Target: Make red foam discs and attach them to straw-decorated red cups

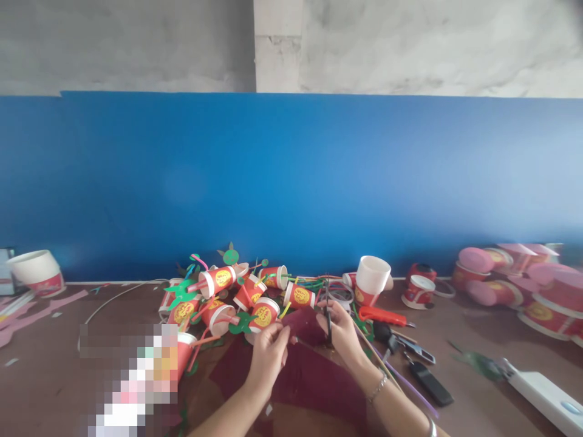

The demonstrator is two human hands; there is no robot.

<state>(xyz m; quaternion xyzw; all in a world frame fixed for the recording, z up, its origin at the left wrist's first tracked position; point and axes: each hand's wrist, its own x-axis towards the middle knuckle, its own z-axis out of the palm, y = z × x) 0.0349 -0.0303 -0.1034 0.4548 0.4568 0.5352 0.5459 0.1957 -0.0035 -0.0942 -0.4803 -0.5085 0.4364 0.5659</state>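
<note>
My left hand (268,352) pinches the edge of a small dark maroon sheet of paper (306,325). In my right hand (342,331) is a pair of dark scissors (328,303), its blades pointing up at the right edge of that sheet. Below both hands a larger maroon sheet (323,379) lies on the brown table. Just beyond my left hand is a heap of red paper cups (264,314) with yellow emblems, fitted with green leaf-like cutouts (243,323) and coloured strips.
Stacked white cups (372,276) stand behind my right hand. An orange-red cutter (382,315), a black key fob (428,382) and a white-handled tool (542,388) lie to the right. Pink-topped cups (551,303) crowd the far right. A blue panel (291,182) rises behind the table.
</note>
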